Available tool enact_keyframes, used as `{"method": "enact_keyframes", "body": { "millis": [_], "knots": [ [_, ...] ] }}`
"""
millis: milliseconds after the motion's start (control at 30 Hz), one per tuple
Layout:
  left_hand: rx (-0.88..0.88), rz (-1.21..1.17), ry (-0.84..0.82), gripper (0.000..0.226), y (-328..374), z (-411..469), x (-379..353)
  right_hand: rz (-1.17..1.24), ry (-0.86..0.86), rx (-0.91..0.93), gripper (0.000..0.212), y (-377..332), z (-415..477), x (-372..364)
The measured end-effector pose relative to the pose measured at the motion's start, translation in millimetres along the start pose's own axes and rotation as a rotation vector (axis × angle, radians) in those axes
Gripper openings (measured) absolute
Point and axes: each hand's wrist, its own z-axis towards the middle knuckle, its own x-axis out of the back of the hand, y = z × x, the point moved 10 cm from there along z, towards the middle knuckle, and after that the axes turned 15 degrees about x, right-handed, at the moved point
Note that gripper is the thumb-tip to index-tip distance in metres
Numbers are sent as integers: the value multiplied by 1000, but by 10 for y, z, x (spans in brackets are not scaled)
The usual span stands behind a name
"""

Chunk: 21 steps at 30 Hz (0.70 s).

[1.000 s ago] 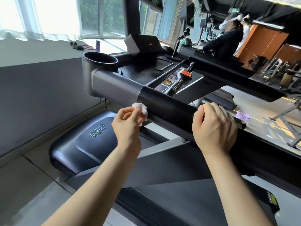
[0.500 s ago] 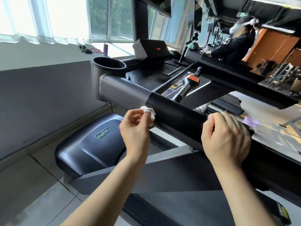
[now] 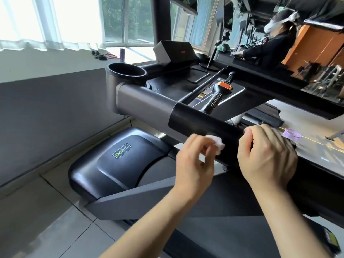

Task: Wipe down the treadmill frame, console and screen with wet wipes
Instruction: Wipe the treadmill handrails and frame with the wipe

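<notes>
Right hand (image 3: 266, 159) fingers (image 3: 268, 133) partly out of sight behind handrail (image 3: 201, 123)

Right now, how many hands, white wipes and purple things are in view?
Hands: 2 (left hand, right hand gripping the handrail)
White wipes: 1 (wet wipe, in left hand)
Purple things: 2 (bowl, bottle)
Total: 5

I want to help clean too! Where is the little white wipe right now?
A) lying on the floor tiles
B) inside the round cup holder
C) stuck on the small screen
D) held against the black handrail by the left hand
D: the left hand pinches the white wipe against the black handrail, while the right hand grips the same rail beside it.
</notes>
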Motion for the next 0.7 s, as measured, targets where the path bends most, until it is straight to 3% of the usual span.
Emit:
{"method": "enact_keyframes", "body": {
  "millis": [133, 233, 433, 533, 700],
  "knots": [
    [127, -116, 205, 23, -301, 382, 535, -24, -6, -29, 30, -2, 22, -12],
    [169, -77, 320, 19, -389, 431, 712, -35, -6, -38, 30, -15, 33, -17],
    [-146, 176, 33, 19, 224, -63, -107, -33, -7, -28, 29, -37, 55, -14],
    [-222, 208, -38, 20, 268, 0, -109, -29, -21, -19, 28, -29, 31, -32],
    [-82, 229, 305, 35, 165, 575, 672, -26, 0, -21, 30, -38, 49, -11]
  ]
}}
